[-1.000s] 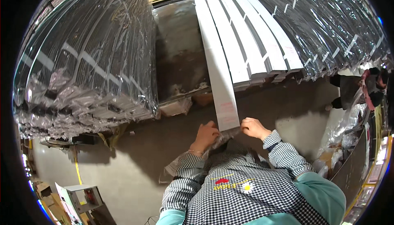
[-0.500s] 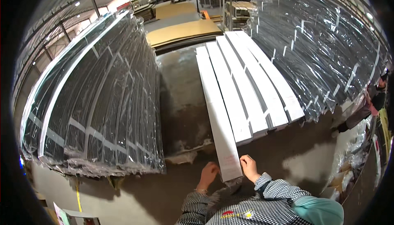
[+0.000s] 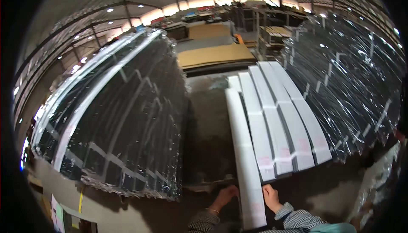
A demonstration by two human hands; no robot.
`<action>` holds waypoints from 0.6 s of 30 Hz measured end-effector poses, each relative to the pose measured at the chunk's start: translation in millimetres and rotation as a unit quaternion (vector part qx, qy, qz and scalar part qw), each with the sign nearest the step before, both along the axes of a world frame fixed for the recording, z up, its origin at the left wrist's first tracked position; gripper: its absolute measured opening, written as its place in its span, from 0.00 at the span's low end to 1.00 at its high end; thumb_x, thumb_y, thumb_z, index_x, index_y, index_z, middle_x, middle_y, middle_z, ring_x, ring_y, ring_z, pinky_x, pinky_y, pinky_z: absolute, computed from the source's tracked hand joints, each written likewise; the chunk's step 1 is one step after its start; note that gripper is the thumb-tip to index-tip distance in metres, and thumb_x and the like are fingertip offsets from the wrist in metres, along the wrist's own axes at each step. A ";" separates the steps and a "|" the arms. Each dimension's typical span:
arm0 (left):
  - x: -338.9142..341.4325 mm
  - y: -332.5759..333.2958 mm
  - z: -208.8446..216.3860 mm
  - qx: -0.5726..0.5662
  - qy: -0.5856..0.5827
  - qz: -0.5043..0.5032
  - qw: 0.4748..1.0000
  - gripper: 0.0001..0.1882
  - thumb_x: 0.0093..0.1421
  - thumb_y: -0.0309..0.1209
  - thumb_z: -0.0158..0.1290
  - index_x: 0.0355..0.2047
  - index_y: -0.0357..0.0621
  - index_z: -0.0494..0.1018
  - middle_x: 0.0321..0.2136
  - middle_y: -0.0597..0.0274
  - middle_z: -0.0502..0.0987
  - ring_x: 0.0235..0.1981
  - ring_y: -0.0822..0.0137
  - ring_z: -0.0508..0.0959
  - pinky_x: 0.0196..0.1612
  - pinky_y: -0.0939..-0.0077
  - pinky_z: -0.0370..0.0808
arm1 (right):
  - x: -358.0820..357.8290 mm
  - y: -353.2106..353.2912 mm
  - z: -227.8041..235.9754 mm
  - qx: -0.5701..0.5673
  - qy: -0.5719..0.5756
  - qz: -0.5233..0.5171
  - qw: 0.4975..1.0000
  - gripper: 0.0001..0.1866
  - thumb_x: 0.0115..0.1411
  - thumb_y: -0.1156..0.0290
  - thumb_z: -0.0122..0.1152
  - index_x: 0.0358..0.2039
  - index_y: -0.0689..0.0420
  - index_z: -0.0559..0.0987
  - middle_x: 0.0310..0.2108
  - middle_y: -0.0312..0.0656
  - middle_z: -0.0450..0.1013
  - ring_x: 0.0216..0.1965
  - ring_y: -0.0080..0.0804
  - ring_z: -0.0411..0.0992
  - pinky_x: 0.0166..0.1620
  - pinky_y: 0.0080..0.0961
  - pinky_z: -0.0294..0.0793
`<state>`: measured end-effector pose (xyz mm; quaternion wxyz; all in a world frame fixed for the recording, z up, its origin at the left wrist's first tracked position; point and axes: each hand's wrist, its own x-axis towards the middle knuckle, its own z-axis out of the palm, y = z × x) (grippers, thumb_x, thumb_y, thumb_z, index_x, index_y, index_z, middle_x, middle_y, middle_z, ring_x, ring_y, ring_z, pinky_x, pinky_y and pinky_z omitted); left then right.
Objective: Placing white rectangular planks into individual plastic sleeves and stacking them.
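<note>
Several long white strips, each like a flat bundle or carton, lie side by side on a dark tabletop (image 3: 204, 148). The leftmost long white strip (image 3: 245, 160) sticks out past the near edge of the table toward my body. My left hand (image 3: 226, 195) is curled at its left edge, fingers blurred. On the opposite edge my right hand (image 3: 271, 197) grips with bent fingers. Behind this strip's far end shows the end of another white piece (image 3: 233, 82). To the right, the neighbouring white strip (image 3: 258, 126) lies close beside it.
A tall stack of dark panels in clear plastic (image 3: 127, 118) stands on the left. Another plastic-wrapped dark stack (image 3: 348, 80) rises on the right. Brown sheets (image 3: 214, 55) lie beyond the table, near a rack (image 3: 274, 35). Crumpled plastic (image 3: 378, 173) sits at the lower right.
The leftmost white strip has slid toward me, its far end now nearer than the others' ends. Both hands have come along at its sides. The head view has tilted up and shifted left.
</note>
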<state>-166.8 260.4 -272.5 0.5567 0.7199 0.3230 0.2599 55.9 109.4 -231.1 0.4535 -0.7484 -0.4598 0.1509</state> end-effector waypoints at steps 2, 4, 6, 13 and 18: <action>13.1 2.0 7.4 0.034 0.036 -0.045 0.998 0.10 0.65 0.33 0.54 0.40 0.38 0.76 0.31 0.55 0.81 0.33 0.65 0.81 0.38 0.70 0.77 | 15.4 -3.6 -29.7 -0.018 0.005 0.006 1.000 0.02 0.62 0.77 0.55 0.33 0.61 0.76 0.25 0.48 0.74 0.27 0.43 0.75 0.31 0.36 0.74; 25.3 -9.1 -1.7 -0.137 0.027 0.011 0.990 0.13 0.66 0.37 0.52 0.37 0.37 0.75 0.27 0.54 0.78 0.28 0.66 0.79 0.35 0.67 0.76 | 19.2 1.7 -36.9 -0.042 0.296 -0.035 0.954 0.06 0.61 0.75 0.54 0.27 0.59 0.75 0.20 0.42 0.71 0.20 0.34 0.69 0.25 0.32 0.69; 17.7 -37.0 -75.4 -0.271 -0.015 0.063 0.960 0.15 0.67 0.37 0.50 0.34 0.35 0.74 0.22 0.55 0.74 0.23 0.65 0.76 0.32 0.66 0.74 | 16.0 9.7 -29.4 -0.111 0.529 -0.086 0.837 0.10 0.58 0.72 0.52 0.19 0.55 0.73 0.16 0.37 0.67 0.15 0.27 0.62 0.20 0.26 0.62; -19.3 -54.0 -197.5 0.181 0.288 0.106 0.934 0.14 0.65 0.34 0.49 0.28 0.35 0.76 0.30 0.46 0.80 0.33 0.61 0.81 0.36 0.67 0.74 | -14.4 36.5 -66.6 -0.179 0.579 -0.077 0.792 0.06 0.56 0.76 0.49 0.24 0.59 0.73 0.22 0.44 0.69 0.22 0.36 0.67 0.24 0.38 0.67; 51.6 -43.8 44.7 0.068 0.000 0.383 0.921 0.14 0.63 0.25 0.43 0.37 0.34 0.80 0.24 0.51 0.80 0.20 0.64 0.76 0.29 0.71 0.74 | -19.4 58.5 -18.8 0.089 0.371 -0.133 0.915 0.10 0.59 0.76 0.43 0.21 0.59 0.68 0.23 0.37 0.64 0.29 0.28 0.62 0.32 0.32 0.63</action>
